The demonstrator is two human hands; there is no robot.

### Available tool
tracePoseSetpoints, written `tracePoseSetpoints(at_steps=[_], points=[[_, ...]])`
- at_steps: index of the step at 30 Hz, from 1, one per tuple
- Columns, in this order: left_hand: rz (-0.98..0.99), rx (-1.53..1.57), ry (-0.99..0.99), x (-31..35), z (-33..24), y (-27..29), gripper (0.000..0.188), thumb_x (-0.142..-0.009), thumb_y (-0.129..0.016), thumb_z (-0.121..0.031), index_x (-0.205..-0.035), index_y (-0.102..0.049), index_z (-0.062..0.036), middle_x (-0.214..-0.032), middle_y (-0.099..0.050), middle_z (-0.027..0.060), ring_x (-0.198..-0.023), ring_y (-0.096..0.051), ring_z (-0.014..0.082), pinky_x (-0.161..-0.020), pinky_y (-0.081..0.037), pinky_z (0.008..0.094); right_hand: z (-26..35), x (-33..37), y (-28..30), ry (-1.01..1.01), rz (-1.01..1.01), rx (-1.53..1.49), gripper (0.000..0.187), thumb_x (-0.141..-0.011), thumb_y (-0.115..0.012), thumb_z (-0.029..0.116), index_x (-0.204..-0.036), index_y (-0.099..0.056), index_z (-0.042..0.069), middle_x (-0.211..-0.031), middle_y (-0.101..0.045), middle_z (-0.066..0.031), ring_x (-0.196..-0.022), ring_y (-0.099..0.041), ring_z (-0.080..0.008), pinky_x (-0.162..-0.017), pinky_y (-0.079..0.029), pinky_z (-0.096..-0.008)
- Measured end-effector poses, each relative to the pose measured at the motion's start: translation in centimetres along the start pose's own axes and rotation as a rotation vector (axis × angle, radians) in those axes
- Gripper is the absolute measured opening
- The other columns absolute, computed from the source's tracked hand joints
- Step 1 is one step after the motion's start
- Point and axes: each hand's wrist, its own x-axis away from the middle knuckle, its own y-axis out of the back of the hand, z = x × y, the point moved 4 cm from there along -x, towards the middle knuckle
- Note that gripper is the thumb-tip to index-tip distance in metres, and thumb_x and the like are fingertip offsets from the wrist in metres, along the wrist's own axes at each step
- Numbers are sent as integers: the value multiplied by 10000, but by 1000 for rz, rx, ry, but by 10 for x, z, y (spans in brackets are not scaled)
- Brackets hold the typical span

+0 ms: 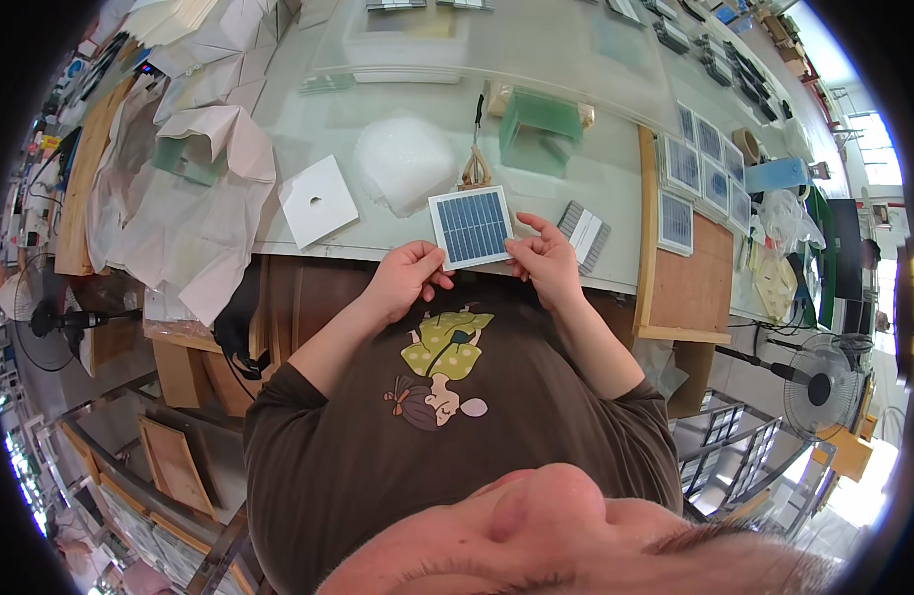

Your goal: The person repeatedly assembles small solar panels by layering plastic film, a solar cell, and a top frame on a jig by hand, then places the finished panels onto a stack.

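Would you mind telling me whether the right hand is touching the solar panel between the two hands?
Touching: the head view shows the right hand with its thumb on the solar panel, at the lower right corner.

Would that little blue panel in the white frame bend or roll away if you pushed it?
The blue panel would probably be stiff: its straight-edged white frame shows no sag between the left hand and right hand. Rolling seems unlikely, given its flat, four-cornered shape; sliding looks likelier.

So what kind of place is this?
Probably a workshop or small factory. You can see a small solar panel being held at a big worktable, and more framed panels grouped together on the right.
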Motion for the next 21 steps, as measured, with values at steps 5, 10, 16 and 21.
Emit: tracePoseSetpoints(at_steps=[5, 10, 16, 21], points=[[-15, -24, 7, 1, -3, -1, 161, -958, -532, -191, -920, -563, -38, -832, -621, 55, -674, -607, 109, -487, -422, 197, -1, -2, 1, 0, 9, -13, 493, -846, -668, 68, -1276, -443, -20, -678, -611, -23, -541, -548, -72, -463, -381, -179], [-46, -43, 1, 2, -5, -2, 192, -946, -560, -215, -896, -575, -31, -832, -622, 54, -670, -623, 116, -474, -410, 199, -1, -2, 1, -6, 11, -8, 501, -843, -672, 70, -1278, -441, -23, -675, -612, -23, -538, -555, -74, -460, -380, -178], [-29, -95, 26, 8, -15, -2, 220, -951, -544, -252, -930, -592, -38, -832, -628, 41, -664, -617, 125, -480, -408, 206, 8, -1, 5, -30, -12, 73, 471, -868, -638, 99, -1275, -443, -35, -669, -603, -25, -546, -553, -76, -470, -386, -190], [-2, -133, 42, 8, -15, 6, 239, -949, -539, -271, -937, -615, -44, -866, -654, 55, -656, -612, 106, -465, -399, 206, 4, -6, 13, -44, -11, -34, 402, -923, -554, 129, -1279, -447, -25, -730, -612, -39, -555, -559, -82, -477, -389, -192]])
